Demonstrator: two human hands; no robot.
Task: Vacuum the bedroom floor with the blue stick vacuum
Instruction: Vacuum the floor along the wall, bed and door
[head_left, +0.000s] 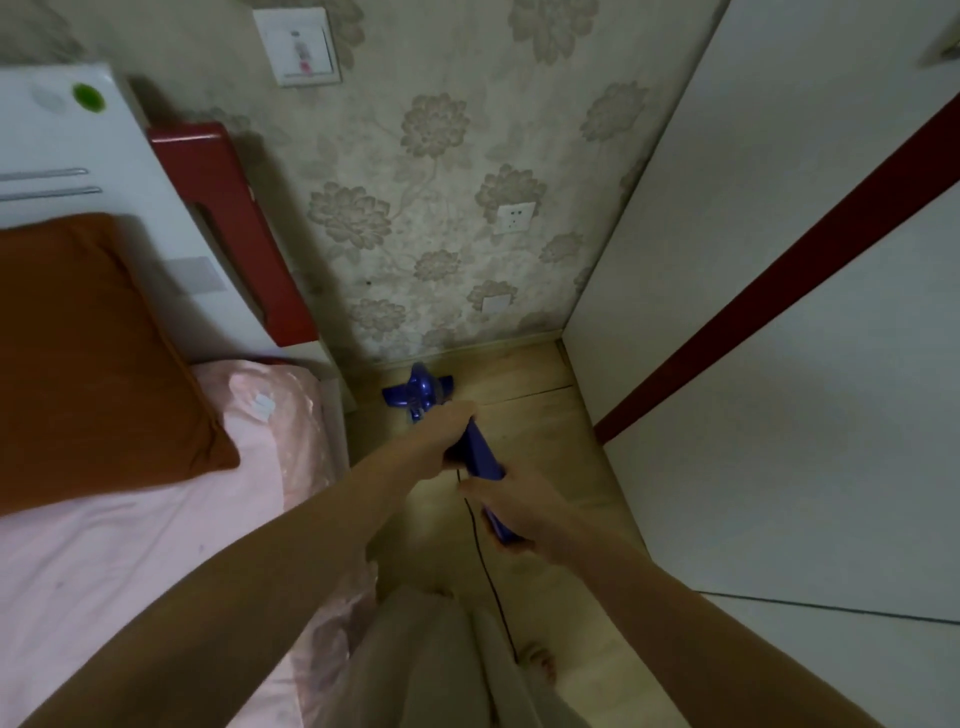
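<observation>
Head cam looks down a thin strip of wood floor between the bed and a white wardrobe. Left hand is curled tight round the blue stick vacuum, higher up the stick. Right hand grips the handle end, nearer the body, fingers wrapped round it too. Vacuum's head sits on the floor at the far end, just beside the bed's corner and close to the flowery wall. A black cord hangs from the handle & runs back past a bare foot.

Looks like the step is cleaning this strip, w/ the head pushed almost to the wall. Next move prob needs a pull back toward the feet, then a push along the wardrobe side. Watch the cord, it could get under the foot.
</observation>
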